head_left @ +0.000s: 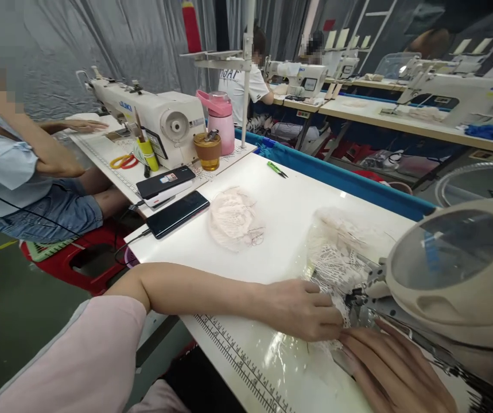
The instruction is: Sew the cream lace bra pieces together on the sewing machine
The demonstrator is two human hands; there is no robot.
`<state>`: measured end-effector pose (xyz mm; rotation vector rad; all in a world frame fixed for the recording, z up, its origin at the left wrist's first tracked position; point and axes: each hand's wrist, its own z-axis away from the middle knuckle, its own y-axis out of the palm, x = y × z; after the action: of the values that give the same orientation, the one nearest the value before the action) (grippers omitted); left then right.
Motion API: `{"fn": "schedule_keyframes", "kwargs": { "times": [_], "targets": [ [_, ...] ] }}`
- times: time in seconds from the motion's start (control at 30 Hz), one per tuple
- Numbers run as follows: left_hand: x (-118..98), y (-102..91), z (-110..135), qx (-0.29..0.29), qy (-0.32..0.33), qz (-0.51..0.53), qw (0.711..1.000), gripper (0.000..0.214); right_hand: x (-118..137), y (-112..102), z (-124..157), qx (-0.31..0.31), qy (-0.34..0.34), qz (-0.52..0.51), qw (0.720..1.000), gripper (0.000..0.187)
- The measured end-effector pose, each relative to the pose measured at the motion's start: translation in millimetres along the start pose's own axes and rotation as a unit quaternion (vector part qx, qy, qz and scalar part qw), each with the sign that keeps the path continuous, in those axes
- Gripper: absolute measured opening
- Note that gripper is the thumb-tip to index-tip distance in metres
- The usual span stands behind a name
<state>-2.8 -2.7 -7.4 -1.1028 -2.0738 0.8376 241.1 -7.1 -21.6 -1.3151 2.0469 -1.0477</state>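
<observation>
My left hand (300, 308) lies on the white table (289, 212) with its fingers curled, pinching the pale lace fabric (336, 258) beside the sewing machine's presser foot (355, 298). My right hand (395, 370) rests flat with fingers together, pressing the same lace down in front of the needle area. The beige sewing machine head (457, 269) fills the right side. The lace runs under the foot and away behind it. A second folded pile of pale lace (234, 218) lies further back on the table.
A black phone (177, 213) on a cable lies at the table's left corner; green thread snips (277, 169) sit near the blue edge. A person in denim shorts sits at the neighbouring machine (151, 115), with a pink bottle (221, 121) and a cup (207, 150).
</observation>
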Motion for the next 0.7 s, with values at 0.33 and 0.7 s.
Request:
{"fn": "schedule_keyframes", "kwargs": {
  "times": [0.33, 0.7],
  "targets": [
    [-0.6, 1.2, 2.0, 0.052, 0.01, 0.0, 0.999, 0.027, 9.7, -3.3, -10.5, -0.023, 0.013, -0.014, 1.0, 0.015],
    [0.4, -5.1, -1.3, 0.075, 0.021, -0.009, 0.997, 0.026, 16.5, -3.5, -12.5, -0.002, 0.08, 0.008, 0.997, 0.018]
  ]
}}
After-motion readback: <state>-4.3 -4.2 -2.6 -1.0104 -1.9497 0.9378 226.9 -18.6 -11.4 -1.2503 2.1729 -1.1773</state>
